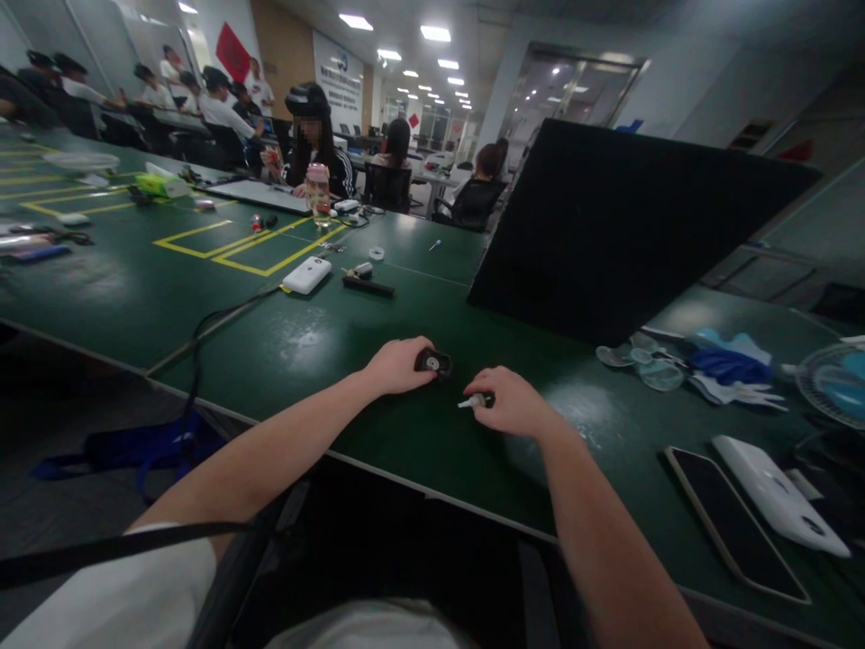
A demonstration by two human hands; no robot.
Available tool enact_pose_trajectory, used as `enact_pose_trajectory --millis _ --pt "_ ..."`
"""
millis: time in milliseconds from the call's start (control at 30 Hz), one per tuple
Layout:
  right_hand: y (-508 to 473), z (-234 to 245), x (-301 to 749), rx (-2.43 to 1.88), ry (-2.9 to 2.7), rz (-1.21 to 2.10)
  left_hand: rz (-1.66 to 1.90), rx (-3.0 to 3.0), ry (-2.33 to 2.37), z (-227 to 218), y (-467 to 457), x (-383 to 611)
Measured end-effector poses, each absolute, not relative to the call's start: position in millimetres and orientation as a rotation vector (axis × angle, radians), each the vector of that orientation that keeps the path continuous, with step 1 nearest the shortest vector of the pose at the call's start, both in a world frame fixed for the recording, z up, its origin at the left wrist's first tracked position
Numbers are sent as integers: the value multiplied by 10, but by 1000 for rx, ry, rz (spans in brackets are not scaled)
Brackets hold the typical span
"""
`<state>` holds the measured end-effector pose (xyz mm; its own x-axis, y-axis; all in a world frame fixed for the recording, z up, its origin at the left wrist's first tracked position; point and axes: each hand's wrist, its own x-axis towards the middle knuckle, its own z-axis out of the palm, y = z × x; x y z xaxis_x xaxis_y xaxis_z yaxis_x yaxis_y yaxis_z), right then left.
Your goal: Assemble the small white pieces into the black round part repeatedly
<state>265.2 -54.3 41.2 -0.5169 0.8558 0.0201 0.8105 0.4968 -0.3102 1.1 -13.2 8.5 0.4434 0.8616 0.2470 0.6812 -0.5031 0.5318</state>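
Note:
My left hand (398,365) rests on the green table (304,342) with its fingers closed on a small black part with a pale round centre (433,362). A hand's width to the right, my right hand (512,401) is curled around a small white and black piece (471,400) whose white tip sticks out to the left. The two hands are close but do not touch. What the small piece is I cannot make out.
A big black panel (608,234) stands tilted behind the hands. A phone (733,523), a white box (777,491), blue gloves (726,368) and a fan (834,383) lie right. A white power bank (306,274) with cable, a black bar (368,286) and a bottle (317,194) lie left; people sit beyond.

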Motion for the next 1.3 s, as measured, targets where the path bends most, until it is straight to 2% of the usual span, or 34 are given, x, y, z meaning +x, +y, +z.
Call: enact_pose_trajectory --millis 100,200,400,667,1300 --pt "-486 334 2644 -1574 -2511 304 689 2351 1309 92 -142 15" --pt "-453 289 2595 -1515 -2281 173 663 2393 1237 102 -170 35" --pt "-505 256 2415 -1320 -1808 521 654 2406 1139 102 -201 66" --pt "-582 261 2294 -1317 -2081 496 680 2379 1168 40 -160 65" --pt "-556 251 2316 -1311 -2074 357 666 2360 1170 -4 -122 55"
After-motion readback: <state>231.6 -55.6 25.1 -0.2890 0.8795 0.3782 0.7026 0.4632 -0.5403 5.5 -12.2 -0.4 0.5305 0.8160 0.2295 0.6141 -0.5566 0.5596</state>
